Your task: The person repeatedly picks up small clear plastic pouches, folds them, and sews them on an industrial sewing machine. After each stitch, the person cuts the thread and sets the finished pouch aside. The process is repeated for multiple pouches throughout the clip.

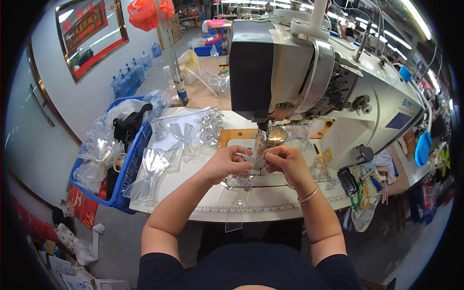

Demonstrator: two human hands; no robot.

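Note:
Both hands are raised in front of the needle area of a white sewing machine [382, 116]. My left hand [229, 162] pinches a clear plastic piece [234, 212], part of which hangs down over the table's front edge. Close beside it, my right hand [287, 164] has its thumb and fingers pinched on the same clear plastic near the presser foot. Exactly where the plastic runs between the fingers is hard to make out. A metal guard [276, 135] sits just beyond the fingertips.
Stacks of clear plastic pieces [154, 169] lie left on the white sewing table [203, 205]. A blue basket [128, 183] of plastic stands beside it. Scissors and cords [357, 191] lie at the right edge. A post [169, 53] rises behind the table.

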